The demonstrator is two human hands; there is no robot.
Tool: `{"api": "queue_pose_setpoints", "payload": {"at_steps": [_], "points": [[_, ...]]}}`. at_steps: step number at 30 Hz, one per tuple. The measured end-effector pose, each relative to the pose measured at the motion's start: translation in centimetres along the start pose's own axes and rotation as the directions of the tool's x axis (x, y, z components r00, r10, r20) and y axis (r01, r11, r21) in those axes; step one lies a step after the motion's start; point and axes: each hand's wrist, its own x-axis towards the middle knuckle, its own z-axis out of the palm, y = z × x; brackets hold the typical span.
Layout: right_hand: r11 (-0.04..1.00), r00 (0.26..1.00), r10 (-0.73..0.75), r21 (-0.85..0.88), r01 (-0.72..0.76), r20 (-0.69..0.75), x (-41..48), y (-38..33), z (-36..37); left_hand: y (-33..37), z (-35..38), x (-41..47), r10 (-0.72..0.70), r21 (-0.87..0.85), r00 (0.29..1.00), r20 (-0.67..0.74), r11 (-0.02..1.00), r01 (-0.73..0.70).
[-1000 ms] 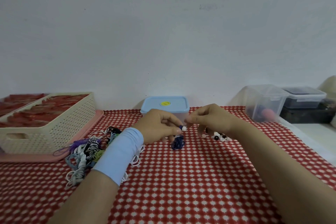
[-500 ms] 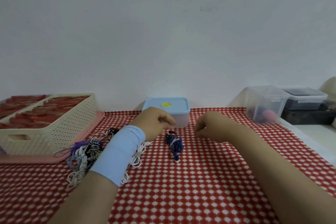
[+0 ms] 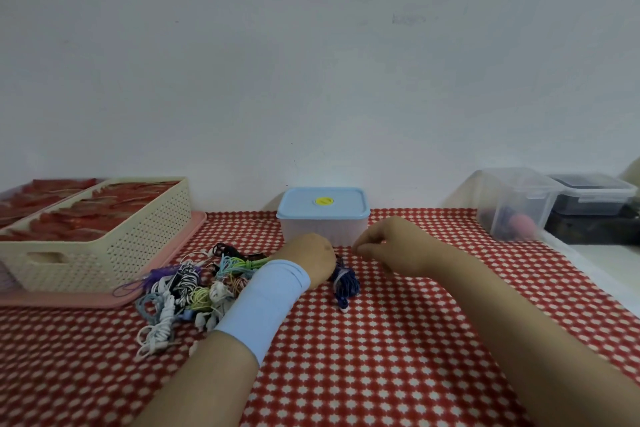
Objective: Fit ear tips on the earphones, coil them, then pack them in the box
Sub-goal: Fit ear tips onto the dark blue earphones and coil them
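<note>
On the red-checked counter [image 3: 381,340], just near of the blue-lidded box [image 3: 323,215], the dark blue earphones [image 3: 345,282] lie bundled between the hands. The left hand [image 3: 311,262] sits against the bundle with its fingers hidden. The right hand [image 3: 391,246] is just beside it with fingertips curled together; whether either hand grips anything cannot be told.

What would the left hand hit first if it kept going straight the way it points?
Probably the blue-lidded box, which stands just beyond the left hand. The dark blue earphones lie right beside it, slightly off that line, though depth is unclear.
</note>
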Motion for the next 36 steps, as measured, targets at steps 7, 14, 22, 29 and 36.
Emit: {"api": "queue_pose_setpoints", "payload": {"at_steps": [7, 14, 22, 29, 36], "points": [[0.998, 0.998, 0.055, 0.005, -0.055, -0.017, 0.0, 0.6, 0.0, 1.4, 1.1, 1.4, -0.158, 0.131, 0.986, -0.053, 0.978, 0.164], [0.991, 0.996, 0.054, 0.123, -0.046, -0.068, -0.2, 0.9, -0.9, 0.3, 0.3, 2.1, -0.104, -0.067, 0.994, 0.029, 0.992, 0.105], [0.977, 0.997, 0.059, 0.209, -0.047, -0.052, -0.3, 0.8, -0.9, -0.4, -0.1, -0.1, 0.136, -0.192, 0.990, 0.050, 0.973, -0.124], [0.968, 0.997, 0.082, 0.237, -0.077, -0.011, -0.4, 0.9, -0.7, -0.4, 0.3, -0.1, 0.224, -0.148, 0.974, 0.042, 0.965, -0.216], [0.934, 0.994, 0.113, 0.342, -0.104, -0.007, -0.7, 0.8, -1.3, -1.1, 0.5, -0.1, 0.187, -0.310, 0.977, -0.100, 0.928, -0.209]]}}
